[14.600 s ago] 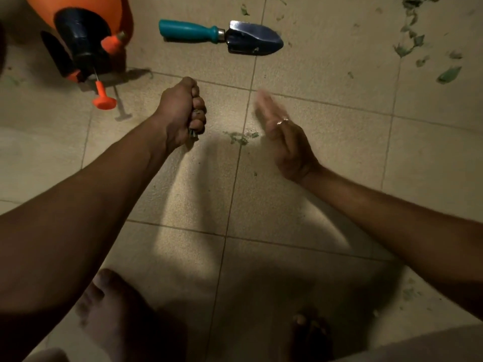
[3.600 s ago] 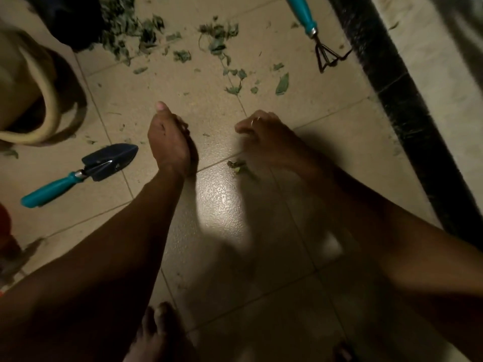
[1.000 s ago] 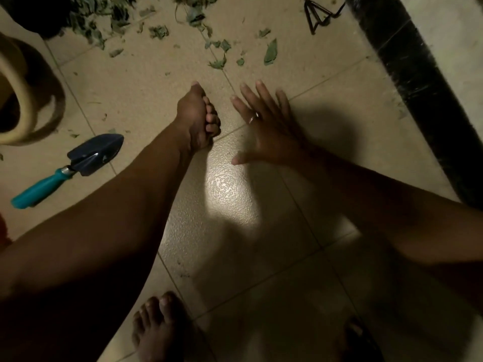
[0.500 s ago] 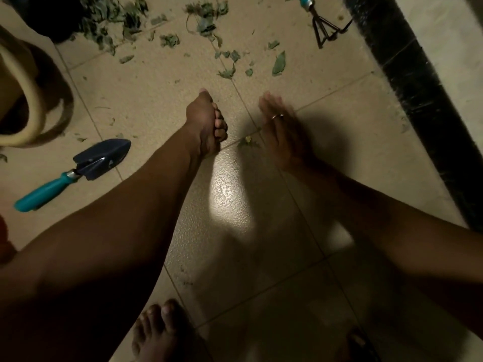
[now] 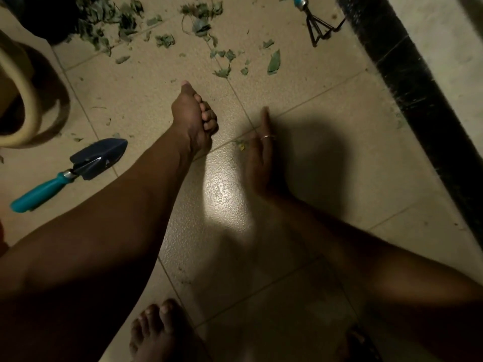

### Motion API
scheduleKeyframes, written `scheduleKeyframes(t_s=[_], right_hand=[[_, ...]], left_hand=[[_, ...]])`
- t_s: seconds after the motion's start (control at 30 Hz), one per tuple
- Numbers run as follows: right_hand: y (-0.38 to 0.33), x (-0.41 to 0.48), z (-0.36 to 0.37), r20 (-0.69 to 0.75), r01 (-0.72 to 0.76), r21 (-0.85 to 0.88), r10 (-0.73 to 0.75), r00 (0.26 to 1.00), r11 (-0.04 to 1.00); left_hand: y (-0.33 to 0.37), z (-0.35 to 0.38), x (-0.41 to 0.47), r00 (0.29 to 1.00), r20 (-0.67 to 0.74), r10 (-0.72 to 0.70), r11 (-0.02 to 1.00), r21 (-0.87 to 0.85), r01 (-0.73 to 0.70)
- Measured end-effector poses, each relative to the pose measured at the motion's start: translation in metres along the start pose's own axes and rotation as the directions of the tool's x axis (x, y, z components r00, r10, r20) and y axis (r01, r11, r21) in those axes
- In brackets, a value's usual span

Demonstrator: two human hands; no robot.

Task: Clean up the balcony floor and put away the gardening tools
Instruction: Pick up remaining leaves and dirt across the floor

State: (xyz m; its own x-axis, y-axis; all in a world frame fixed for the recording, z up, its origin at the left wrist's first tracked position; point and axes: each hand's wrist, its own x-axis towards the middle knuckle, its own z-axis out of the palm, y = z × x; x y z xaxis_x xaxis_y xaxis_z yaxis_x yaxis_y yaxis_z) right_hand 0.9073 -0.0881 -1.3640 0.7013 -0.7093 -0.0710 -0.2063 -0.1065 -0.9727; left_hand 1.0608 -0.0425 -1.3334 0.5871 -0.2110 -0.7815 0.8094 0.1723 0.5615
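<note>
Head view: two bare hands reach down over the tiled floor [image 5: 326, 158]. The left hand [image 5: 194, 118] is balled into a fist, fingers curled tight against the palm. Whether anything is inside cannot be told. The right hand [image 5: 261, 158] is spread straight and stands on its edge against the tile, with one ring [image 5: 268, 137] on a finger. One small leaf scrap [image 5: 240, 145] lies just beside its fingers.

Two tools lie on the floor. One trowel [image 5: 70, 173], with a teal handle and dark blade, lies left of the left forearm. One hand rake [image 5: 317, 26] lies at the top, near a black strip [image 5: 418, 100] along the right; its handle is cut off by the frame.

Loose leaves [image 5: 222, 57] are strewn across the tiles beyond the hands, too many to count, thickening into one heap [image 5: 104, 19] at the upper left. One pale curved rim [image 5: 30, 113] shows at the left edge. One bare foot [image 5: 159, 333] shows at the bottom.
</note>
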Motion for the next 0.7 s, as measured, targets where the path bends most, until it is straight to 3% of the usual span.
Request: scheduleKeyframes(t_s=[0.1, 0.2, 0.37, 0.43, 0.5, 0.53, 0.6, 0.7], right_hand=[[-0.012, -0.015, 0.03, 0.116, -0.011, -0.073, 0.019, 0.993, 0.997], [-0.019, -0.007, 0.039, 0.193, -0.055, 0.003, 0.053, 0.98, 0.999], [-0.017, 0.013, 0.004, 0.075, -0.004, 0.176, -0.01, 0.997, 0.984], [-0.013, 0.022, -0.015, 0.067, -0.006, 0.086, 0.0, 0.998, 0.996], [-0.01, 0.037, -0.026, 0.206, 0.016, -0.149, 0.015, 0.978, 0.989], [-0.012, 0.043, -0.03, 0.326, 0.122, -0.315, -0.013, 0.945, 0.941], [-0.019, 0.051, -0.035, 0.599, 0.463, -0.491, -0.1, 0.794, 0.738], [-0.024, 0.059, -0.028, 0.788, 0.682, -0.434, -0.118, 0.604, 0.589]], left_hand=[[0.004, -0.003, 0.001, 0.998, -0.045, 0.041, 0.999, 0.004, -0.04], [0.009, -0.011, 0.003, 0.995, -0.083, 0.06, 0.998, 0.006, -0.06], [0.014, -0.023, 0.007, 0.987, -0.107, 0.122, 0.992, 0.033, -0.119], [0.015, -0.023, 0.007, 0.985, -0.105, 0.135, 0.99, 0.052, -0.13], [0.014, -0.022, 0.006, 0.984, -0.101, 0.149, 0.987, 0.081, -0.141], [0.013, -0.021, 0.006, 0.983, -0.1, 0.155, 0.985, 0.095, -0.145], [0.013, -0.02, 0.006, 0.981, -0.099, 0.165, 0.981, 0.122, -0.152], [0.014, -0.02, 0.006, 0.982, -0.095, 0.161, 0.98, 0.13, -0.148]])
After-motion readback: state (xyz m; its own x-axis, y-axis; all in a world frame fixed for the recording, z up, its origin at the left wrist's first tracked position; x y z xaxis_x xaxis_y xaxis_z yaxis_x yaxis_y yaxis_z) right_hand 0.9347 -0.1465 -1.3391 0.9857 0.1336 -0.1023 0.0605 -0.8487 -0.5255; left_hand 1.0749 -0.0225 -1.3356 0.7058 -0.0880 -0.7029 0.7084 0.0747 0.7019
